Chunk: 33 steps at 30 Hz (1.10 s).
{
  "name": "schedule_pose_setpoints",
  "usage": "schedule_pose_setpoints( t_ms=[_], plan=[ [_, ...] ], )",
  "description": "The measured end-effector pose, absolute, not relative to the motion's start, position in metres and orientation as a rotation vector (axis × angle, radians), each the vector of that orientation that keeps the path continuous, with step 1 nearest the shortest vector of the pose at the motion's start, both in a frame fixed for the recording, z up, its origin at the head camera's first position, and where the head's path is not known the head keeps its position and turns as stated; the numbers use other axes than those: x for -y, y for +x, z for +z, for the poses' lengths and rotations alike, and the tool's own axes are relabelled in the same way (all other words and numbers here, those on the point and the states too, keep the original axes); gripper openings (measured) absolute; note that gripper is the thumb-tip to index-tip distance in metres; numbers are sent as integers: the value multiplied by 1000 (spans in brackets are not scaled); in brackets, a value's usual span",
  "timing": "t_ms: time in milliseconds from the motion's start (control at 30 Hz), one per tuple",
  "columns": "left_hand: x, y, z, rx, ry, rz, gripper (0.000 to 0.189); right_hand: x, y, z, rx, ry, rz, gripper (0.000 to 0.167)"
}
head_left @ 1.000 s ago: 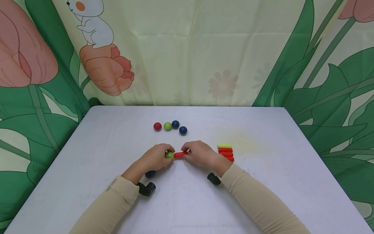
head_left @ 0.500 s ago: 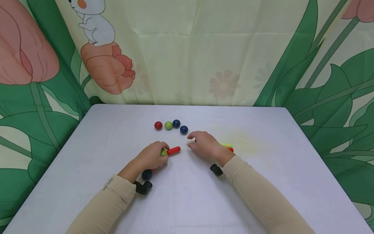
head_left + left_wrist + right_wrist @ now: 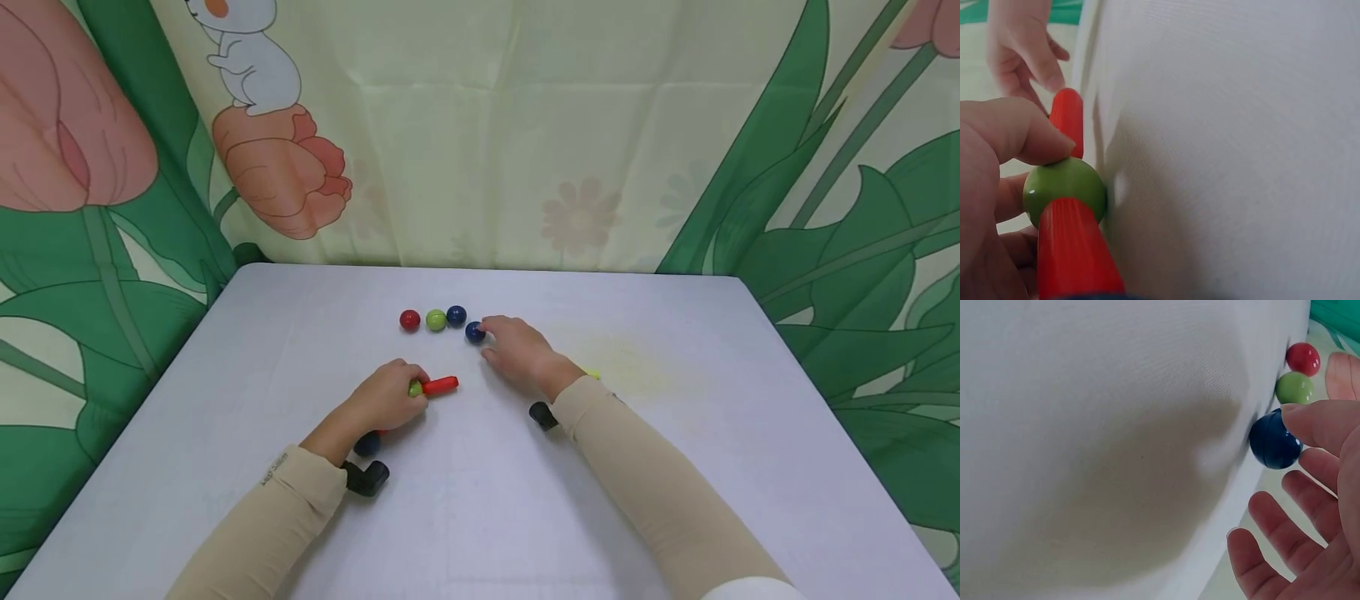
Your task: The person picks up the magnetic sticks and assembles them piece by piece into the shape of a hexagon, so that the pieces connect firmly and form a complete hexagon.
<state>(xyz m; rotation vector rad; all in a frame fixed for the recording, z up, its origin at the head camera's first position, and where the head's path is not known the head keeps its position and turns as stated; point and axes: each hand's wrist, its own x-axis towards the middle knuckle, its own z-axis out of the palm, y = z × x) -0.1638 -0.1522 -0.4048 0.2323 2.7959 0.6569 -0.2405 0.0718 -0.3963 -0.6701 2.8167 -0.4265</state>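
Observation:
My left hand (image 3: pixel 386 396) pinches a green ball (image 3: pixel 1063 184) between thumb and fingers. Red rods stick out of this ball on opposite sides: a far rod (image 3: pixel 441 385) pointing right and a near rod (image 3: pixel 1075 256). A dark blue ball (image 3: pixel 367 444) sits at the near rod's other end, partly hidden under my left wrist. Farther back, my right hand (image 3: pixel 517 350) reaches a loose blue ball (image 3: pixel 1272 444). Its thumb tip overlaps that ball in the right wrist view, and the other fingers are spread loosely beside it.
Beyond lie a red ball (image 3: pixel 409 321), a green ball (image 3: pixel 436 320) and another blue ball (image 3: pixel 456 316) on the white table (image 3: pixel 480 517). A yellow-green rod (image 3: pixel 592 374) peeks out behind my right forearm. A printed curtain (image 3: pixel 450 167) hangs behind the table.
My right hand has let go of the red rod and moved back to the nearest loose blue ball. My left hand, still holding the green ball, has shifted slightly left.

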Motion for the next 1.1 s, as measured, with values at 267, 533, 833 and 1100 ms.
schedule_pose_setpoints(
  t_ms=[267, 533, 833, 1100],
  plan=[
    [156, -165, -402, -2783, 277, 679, 36, -66, -244, -397, -2806, -721, -408, 51],
    [157, -166, -397, -2729, 228, 701, 38, -61, -243, -396, -2845, -740, -347, 47],
    [155, -164, -392, -2731, 215, 691, 37, -60, -241, -397, -2804, -714, -401, 42],
    [154, -162, -393, -2717, 180, 681, 44, -62, -239, -396, -2769, -671, -462, 41]
  ],
)
